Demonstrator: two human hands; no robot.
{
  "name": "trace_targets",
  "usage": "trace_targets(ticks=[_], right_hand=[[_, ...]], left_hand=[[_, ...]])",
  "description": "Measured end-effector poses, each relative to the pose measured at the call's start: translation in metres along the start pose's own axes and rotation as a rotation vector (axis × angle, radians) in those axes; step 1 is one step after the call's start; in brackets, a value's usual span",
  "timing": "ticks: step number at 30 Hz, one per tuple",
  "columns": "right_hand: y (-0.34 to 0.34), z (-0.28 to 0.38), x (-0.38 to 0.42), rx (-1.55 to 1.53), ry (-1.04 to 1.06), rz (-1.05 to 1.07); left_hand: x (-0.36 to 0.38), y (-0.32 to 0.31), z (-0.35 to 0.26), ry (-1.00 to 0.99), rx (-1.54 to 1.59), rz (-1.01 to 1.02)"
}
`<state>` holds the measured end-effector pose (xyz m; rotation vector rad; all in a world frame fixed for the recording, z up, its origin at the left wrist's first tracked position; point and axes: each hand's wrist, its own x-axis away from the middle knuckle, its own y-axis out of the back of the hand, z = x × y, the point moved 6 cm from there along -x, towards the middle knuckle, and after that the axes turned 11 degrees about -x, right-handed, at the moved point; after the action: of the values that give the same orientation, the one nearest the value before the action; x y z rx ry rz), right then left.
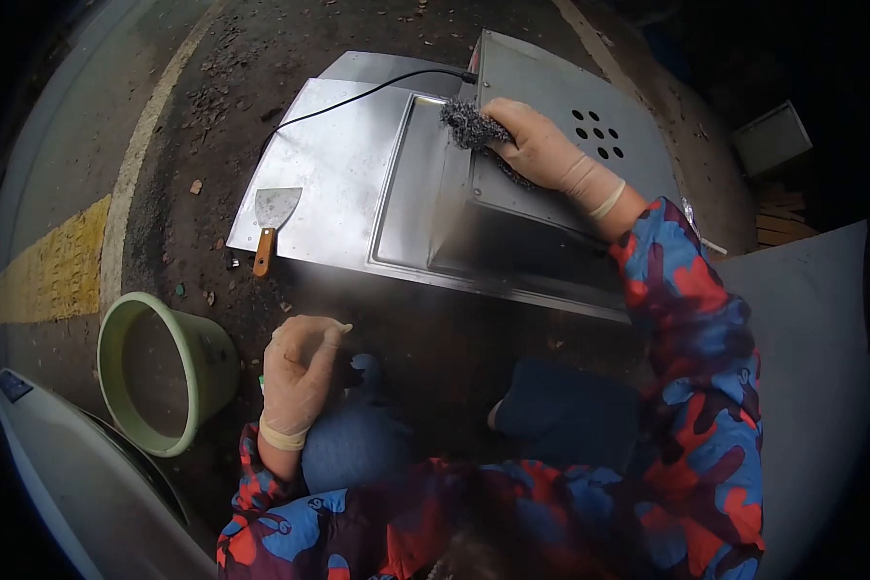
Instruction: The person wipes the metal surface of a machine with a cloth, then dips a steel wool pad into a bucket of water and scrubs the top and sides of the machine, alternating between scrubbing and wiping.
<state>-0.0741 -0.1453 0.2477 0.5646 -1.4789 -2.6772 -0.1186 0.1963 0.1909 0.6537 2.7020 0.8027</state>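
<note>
Grey wire-wool scrubber (pixel 471 124) on a grey, box-shaped metal housing (pixel 551 92).
Scrubber: dark, tangled, squashed in the right hand (pixel 541 145), at the housing's left edge. Housing: upper face dull grey, seven round black holes, small screws along its edge; black cable at its far-left corner. Silvery flat sheet-metal panel (pixel 333 145): lies flat beneath the housing and extends to its left, shiny, with a raised rectangular rim beside the housing.
</note>
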Motion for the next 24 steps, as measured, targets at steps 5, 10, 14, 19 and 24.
trace_targets(ticks=[5,10,14,19,24], right_hand=[[-0.018,0.037,-0.004,-0.060,0.041,0.106],[0.010,0.056,0.067,-0.055,0.026,0.078],[0.018,0.056,0.085,-0.017,-0.087,0.088],[-0.003,0.044,0.033,0.124,-0.182,-0.058],[-0.035,0.066,-0.019,-0.058,-0.136,-0.016]], left_hand=[[0.004,-0.010,-0.009,-0.071,-0.019,-0.003],[0.005,-0.019,-0.003,-0.004,0.088,0.042],[0.002,-0.016,-0.002,-0.036,0.153,0.026],[0.005,-0.001,-0.013,-0.056,0.193,-0.007],[0.012,0.016,-0.022,-0.073,0.143,-0.065]])
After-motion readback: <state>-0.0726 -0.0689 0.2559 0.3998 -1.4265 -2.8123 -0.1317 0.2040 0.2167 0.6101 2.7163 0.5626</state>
